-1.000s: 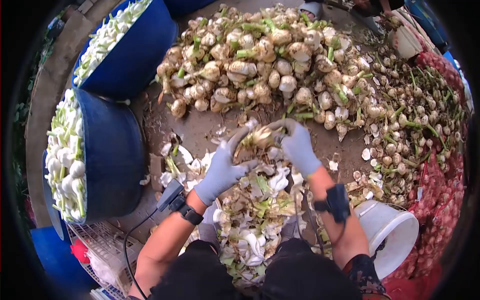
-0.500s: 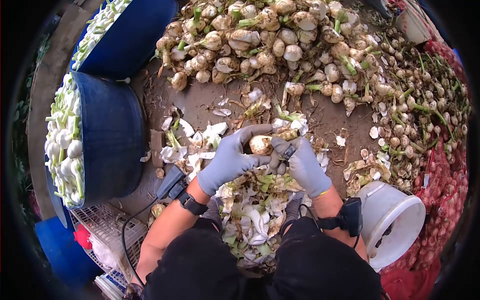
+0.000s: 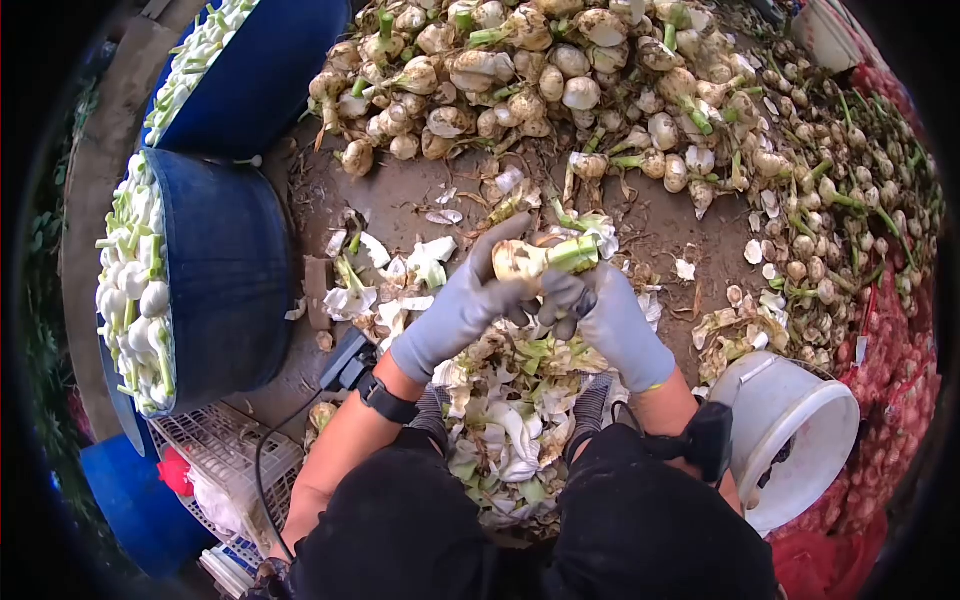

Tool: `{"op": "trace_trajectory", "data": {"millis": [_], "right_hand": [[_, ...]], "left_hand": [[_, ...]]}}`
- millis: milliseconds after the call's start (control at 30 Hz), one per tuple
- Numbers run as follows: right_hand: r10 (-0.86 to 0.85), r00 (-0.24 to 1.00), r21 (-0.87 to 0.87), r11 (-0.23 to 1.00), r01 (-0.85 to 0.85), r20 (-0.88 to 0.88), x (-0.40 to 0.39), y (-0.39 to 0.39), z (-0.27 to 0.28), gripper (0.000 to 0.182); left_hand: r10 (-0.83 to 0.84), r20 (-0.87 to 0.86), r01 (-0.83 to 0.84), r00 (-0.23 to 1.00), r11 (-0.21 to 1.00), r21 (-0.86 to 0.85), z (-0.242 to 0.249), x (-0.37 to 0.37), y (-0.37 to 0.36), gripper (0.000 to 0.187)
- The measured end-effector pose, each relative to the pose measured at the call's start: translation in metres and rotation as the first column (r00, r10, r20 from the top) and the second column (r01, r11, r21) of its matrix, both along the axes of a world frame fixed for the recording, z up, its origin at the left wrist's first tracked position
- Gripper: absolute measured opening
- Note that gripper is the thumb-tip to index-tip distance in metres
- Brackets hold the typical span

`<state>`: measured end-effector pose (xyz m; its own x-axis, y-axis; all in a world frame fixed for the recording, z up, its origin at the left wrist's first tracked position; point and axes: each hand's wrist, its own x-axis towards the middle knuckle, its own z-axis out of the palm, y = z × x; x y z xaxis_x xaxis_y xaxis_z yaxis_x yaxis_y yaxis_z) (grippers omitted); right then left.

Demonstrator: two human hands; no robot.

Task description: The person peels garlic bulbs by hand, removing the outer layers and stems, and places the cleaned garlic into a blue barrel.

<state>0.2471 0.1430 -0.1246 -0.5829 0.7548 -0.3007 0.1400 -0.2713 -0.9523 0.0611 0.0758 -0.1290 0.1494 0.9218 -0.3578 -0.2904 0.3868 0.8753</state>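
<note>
My left hand [image 3: 455,310], in a grey glove, is closed around a garlic bulb [image 3: 518,262] with brown, dirty outer skin. Its thick, pale green stem [image 3: 573,255] points right. Just under the stem, my gloved right hand [image 3: 615,325] has its fingers curled in close to the bulb. Something small and dark shows at those fingers; I cannot tell what it is. Below both hands, a heap of peeled garlic skins [image 3: 515,430] lies between my feet.
Unpeeled garlic bulbs [image 3: 480,70] are piled ahead, with smaller ones [image 3: 800,260] at right. Blue tubs [image 3: 225,280] of clean white bulbs [image 3: 135,275] stand left, above a white crate [image 3: 230,450]. A white bucket [image 3: 745,420] and red net sacks [image 3: 890,400] are at right.
The garlic bulb has been raised and turned, so its stem now shows pointing right. My right fingers have shifted from its side to below the stem.
</note>
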Motion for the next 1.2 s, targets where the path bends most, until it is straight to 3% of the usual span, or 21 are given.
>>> {"op": "trace_trajectory", "data": {"millis": [67,200,267,400,467,500,533,567,600,667,700,733,767,800,867,900,933,1000,1067,1133,1200], "right_hand": [[-0.063,0.993,-0.369,0.929,0.023,-0.098,-0.001,0.005,0.017,0.026],[-0.056,0.998,-0.425,0.904,0.053,0.006,-0.008,0.006,0.008,0.024],[-0.014,1.0,-0.46,0.888,0.008,-0.009,-0.006,0.008,0.012,0.023],[-0.041,0.998,-0.422,0.907,0.014,-0.056,-0.007,0.004,0.016,0.022],[-0.07,0.997,-0.316,0.945,0.08,0.045,-0.009,0.003,0.015,0.019],[-0.069,0.997,-0.316,0.946,0.079,0.042,-0.008,0.004,0.013,0.019],[0.013,0.925,0.266,0.956,-0.123,0.38,-0.003,0.006,0.011,0.019],[-0.123,0.746,0.644,0.608,-0.464,0.654,-0.002,0.007,0.009,0.022],[-0.122,0.747,0.645,0.606,-0.465,0.654,-0.004,0.007,0.007,0.022],[-0.099,0.991,0.497,0.867,0.039,0.095,-0.012,0.006,0.005,0.023],[-0.103,0.99,0.495,0.868,0.042,0.097,-0.015,0.003,0.005,0.023],[-0.077,0.996,0.306,0.948,0.086,-0.043,-0.018,0.001,0.006,0.024],[-0.077,0.979,0.1,0.99,0.097,-0.186,-0.018,0.001,0.006,0.025],[-0.078,0.979,0.1,0.99,0.098,-0.187,-0.016,0.003,-0.003,0.025],[0.024,0.979,0.11,0.993,-0.047,0.201,-0.011,0.009,-0.03,0.026],[0.058,0.981,-0.134,0.99,-0.034,0.183,-0.014,0.011,-0.012,0.023],[0.061,0.982,-0.138,0.99,-0.036,0.181,-0.017,0.007,-0.001,0.023],[0.031,0.999,-0.417,0.909,-0.023,0.013,-0.019,-0.007,0.011,0.016],[-0.076,0.997,-0.412,0.909,0.061,-0.02,-0.019,-0.01,0.001,0.016],[0.142,0.977,0.052,0.987,-0.152,0.157,-0.013,-0.007,-0.012,0.022],[0.176,0.955,0.084,0.976,-0.201,0.237,-0.013,-0.007,-0.018,0.021]], "left_hand": [[0.062,-0.027,-0.058,0.998,0.99,0.129,-0.001,0.008,0.003,0.078],[0.073,-0.177,-0.044,0.981,0.986,0.161,-0.006,0.002,0.001,0.08],[0.129,0.111,-0.127,0.985,0.992,-0.023,-0.001,0.004,-0.001,0.081],[0.156,0.184,-0.14,0.97,0.985,-0.098,0.003,-0.003,-0.001,0.077],[0.186,0.112,-0.177,0.976,0.98,-0.088,0.008,0.003,-0.001,0.069],[0.174,0.28,-0.149,0.944,0.983,-0.11,0.007,0.002,-0.002,0.067],[0.162,0.439,-0.117,0.884,0.985,-0.127,0.005,0.0,-0.003,0.068],[0.132,0.378,-0.062,0.916,0.979,-0.192,0.006,0.001,-0.001,0.077],[0.134,0.377,-0.065,0.916,0.979,-0.191,0.009,0.003,-0.001,0.077],[0.126,0.339,-0.055,0.932,0.976,-0.211,0.019,0.006,0.001,0.079],[0.028,0.241,-0.001,0.97,0.994,-0.112,0.006,0.0,-0.003,0.077],[0.024,0.244,0.004,0.97,0.994,-0.112,0.005,0.0,-0.004,0.077],[-0.038,0.079,0.048,0.996,0.991,-0.123,0.014,0.002,-0.002,0.073],[-0.101,-0.09,0.088,0.991,0.986,-0.141,0.019,0.002,-0.001,0.069],[-0.096,-0.198,0.062,0.975,0.983,-0.172,0.001,-0.009,-0.004,0.06],[0.069,-0.201,-0.078,0.977,0.996,-0.04,-0.01,-0.013,-0.005,0.066],[0.231,-0.181,-0.218,0.956,0.972,0.09,-0.018,-0.017,-0.005,0.073],[0.239,-0.203,-0.235,0.95,0.971,0.044,-0.015,-0.018,0.0,0.076],[0.266,-0.364,-0.092,0.893,0.899,0.429,-0.016,-0.014,0.004,0.067],[0.229,-0.383,-0.122,0.895,0.951,0.284,-0.006,-0.007,0.005,0.057],[0.153,-0.164,-0.164,0.975,0.985,-0.054,-0.004,-0.016,0.003,0.048]]}}
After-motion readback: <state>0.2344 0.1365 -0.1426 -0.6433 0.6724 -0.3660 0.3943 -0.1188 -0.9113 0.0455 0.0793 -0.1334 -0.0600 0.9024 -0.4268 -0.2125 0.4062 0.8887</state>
